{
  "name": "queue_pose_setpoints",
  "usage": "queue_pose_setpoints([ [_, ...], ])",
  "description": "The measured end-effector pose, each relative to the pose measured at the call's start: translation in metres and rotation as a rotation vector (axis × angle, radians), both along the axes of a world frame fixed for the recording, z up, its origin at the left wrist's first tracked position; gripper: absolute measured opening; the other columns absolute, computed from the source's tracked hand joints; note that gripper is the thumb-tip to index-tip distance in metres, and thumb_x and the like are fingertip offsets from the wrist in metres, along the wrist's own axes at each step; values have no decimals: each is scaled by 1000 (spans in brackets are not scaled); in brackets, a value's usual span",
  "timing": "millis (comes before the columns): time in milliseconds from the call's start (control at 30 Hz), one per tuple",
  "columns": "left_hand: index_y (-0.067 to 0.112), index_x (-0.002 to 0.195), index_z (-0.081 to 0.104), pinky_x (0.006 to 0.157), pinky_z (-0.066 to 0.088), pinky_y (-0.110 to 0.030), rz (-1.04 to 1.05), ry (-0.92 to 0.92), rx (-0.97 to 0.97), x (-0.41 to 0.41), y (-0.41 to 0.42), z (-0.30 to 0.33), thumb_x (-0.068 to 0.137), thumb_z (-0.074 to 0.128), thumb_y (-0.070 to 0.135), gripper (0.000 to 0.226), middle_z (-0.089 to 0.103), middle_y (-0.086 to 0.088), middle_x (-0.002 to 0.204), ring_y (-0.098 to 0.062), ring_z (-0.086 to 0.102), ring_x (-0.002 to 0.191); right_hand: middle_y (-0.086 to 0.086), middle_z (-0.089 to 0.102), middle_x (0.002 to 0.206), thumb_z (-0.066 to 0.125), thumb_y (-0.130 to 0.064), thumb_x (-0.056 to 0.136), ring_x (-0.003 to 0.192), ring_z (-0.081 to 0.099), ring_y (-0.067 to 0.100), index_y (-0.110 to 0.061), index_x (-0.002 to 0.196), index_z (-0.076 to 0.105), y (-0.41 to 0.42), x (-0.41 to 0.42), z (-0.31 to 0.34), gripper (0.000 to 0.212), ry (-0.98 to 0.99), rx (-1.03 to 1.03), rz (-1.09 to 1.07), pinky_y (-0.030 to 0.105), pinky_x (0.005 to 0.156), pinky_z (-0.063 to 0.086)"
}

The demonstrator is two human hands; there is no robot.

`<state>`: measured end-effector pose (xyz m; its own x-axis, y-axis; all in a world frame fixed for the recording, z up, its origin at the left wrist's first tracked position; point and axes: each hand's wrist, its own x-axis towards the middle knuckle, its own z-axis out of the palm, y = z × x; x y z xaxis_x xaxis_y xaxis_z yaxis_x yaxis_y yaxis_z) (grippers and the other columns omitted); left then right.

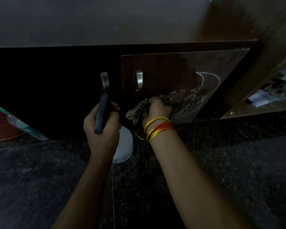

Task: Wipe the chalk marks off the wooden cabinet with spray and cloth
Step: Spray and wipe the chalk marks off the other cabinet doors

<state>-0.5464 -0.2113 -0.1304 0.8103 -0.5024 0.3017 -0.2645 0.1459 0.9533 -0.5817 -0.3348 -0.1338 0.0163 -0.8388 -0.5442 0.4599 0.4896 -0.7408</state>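
A dark wooden cabinet door [165,70] carries white chalk marks [203,86], curved lines on its lower right part. My right hand [157,109], with yellow and orange threads at the wrist, presses a crumpled grey cloth [137,111] against the door's lower edge, beside the marks. My left hand [102,128] grips a spray bottle by its black head [103,111]. The bottle's white body [124,146] shows below the hand. The nozzle points up toward the cabinet, left of the door.
Two metal handles [139,80] [104,80] stand on the cabinet fronts. A plastic bottle [21,124] leans against a reddish container [0,124] at the far left. The floor [221,154] is dark speckled stone. An open shelf with clutter [271,91] lies to the right.
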Motion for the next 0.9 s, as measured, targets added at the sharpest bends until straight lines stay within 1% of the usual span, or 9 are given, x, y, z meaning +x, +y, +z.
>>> queue_pose_setpoints([
  [33,-5,90,62,53,43,-17,9,-2,-1,-1,0,3,84,47,0,17,56,-24,71,-21,50,56,5,58,103,49,7,88,75,60,12,-16,134,37,1,-2,8,53,51,-80,10,28,67,55],
  [100,-7,91,63,54,43,-15,8,7,17,-3,-3,7,84,47,0,18,55,-19,69,-17,51,55,-7,53,88,55,9,86,64,57,-5,-14,129,41,9,-7,20,50,235,-281,37,8,55,48],
  [133,-8,92,63,54,43,-15,3,2,8,-3,-3,9,85,47,0,19,55,-17,70,-15,51,55,-9,52,88,60,5,85,69,56,-5,-12,126,45,10,-9,19,47,333,-367,37,2,56,45],
  [267,-3,93,62,54,43,-17,-8,-17,-16,-6,-8,14,86,47,-1,17,54,-25,69,-21,50,56,8,48,117,72,-4,79,103,53,17,-13,115,61,6,-18,16,39,593,-631,-27,7,83,39],
  [400,-5,90,62,55,44,-19,-22,-19,-9,-7,-14,10,87,48,-1,15,52,-25,65,-30,50,56,16,51,113,73,6,73,98,50,12,-3,108,64,2,-22,-4,37,692,-804,-55,-11,79,28],
  [533,-8,94,62,57,44,-18,-45,-6,13,-9,-14,1,87,47,0,18,53,-20,70,-26,51,58,17,49,111,67,10,74,95,51,17,-1,103,63,-2,-30,-44,31,703,-687,-17,-8,78,30],
  [667,-8,98,61,57,43,-15,-56,14,40,-11,-13,-8,86,46,1,21,54,-19,71,-23,49,57,18,58,100,68,2,70,84,63,22,-7,96,60,-8,-28,-94,28,711,-553,36,34,81,52],
  [767,-13,96,61,57,43,-12,-41,16,68,-9,-15,-15,88,48,-11,16,56,-19,74,-15,53,59,12,57,90,66,9,75,58,57,-7,0,95,58,-14,-23,-114,24,584,-360,27,20,63,53],
  [900,-13,94,61,58,43,-13,-44,16,94,-6,-16,-20,89,48,-16,15,54,-23,71,-19,51,59,9,53,81,62,16,78,66,52,13,6,100,56,-15,-20,-135,25,496,-174,29,12,52,43],
])
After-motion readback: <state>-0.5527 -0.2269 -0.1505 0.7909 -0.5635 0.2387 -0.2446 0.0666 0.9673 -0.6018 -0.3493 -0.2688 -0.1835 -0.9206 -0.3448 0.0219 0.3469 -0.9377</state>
